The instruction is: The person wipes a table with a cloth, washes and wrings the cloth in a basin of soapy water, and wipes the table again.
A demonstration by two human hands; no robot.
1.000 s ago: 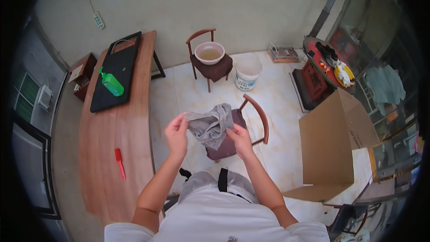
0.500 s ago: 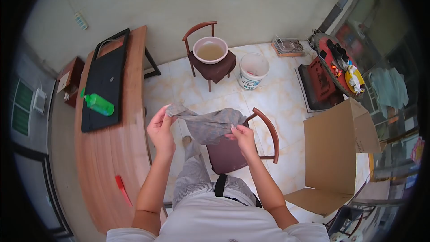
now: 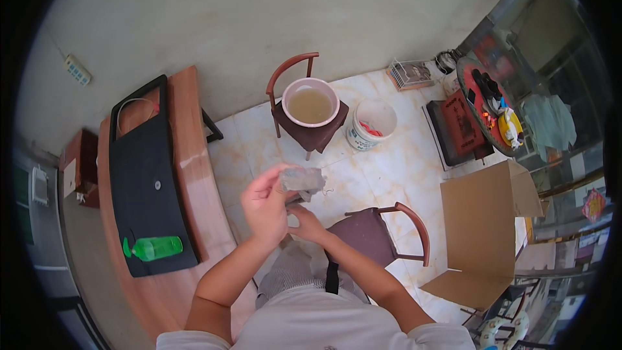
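Note:
A grey cloth (image 3: 303, 180), bunched and folded into a small bundle, is up in front of me over the tiled floor. My left hand (image 3: 264, 206) grips its left side with bent fingers. Just below and to the right, my right hand (image 3: 307, 224) is closed at the cloth's lower folds, its fingertips partly hidden. Beyond the hands, a pink basin (image 3: 285, 111) of murky water rests on a chair (image 3: 304, 135) with a dark brown seat.
On the wooden table (image 3: 206, 204) at left lie a black panel (image 3: 146, 181) and a green bottle (image 3: 157, 248). A white bucket (image 3: 358, 137) stands right of the basin. Nearer are another chair (image 3: 368, 236) and an open cardboard box (image 3: 479, 220). A round red-topped table (image 3: 484, 107) is at far right.
The cloth was stretched out between both hands and is now gathered into a small bundle. My right hand has moved left beside my left hand. The view has shifted.

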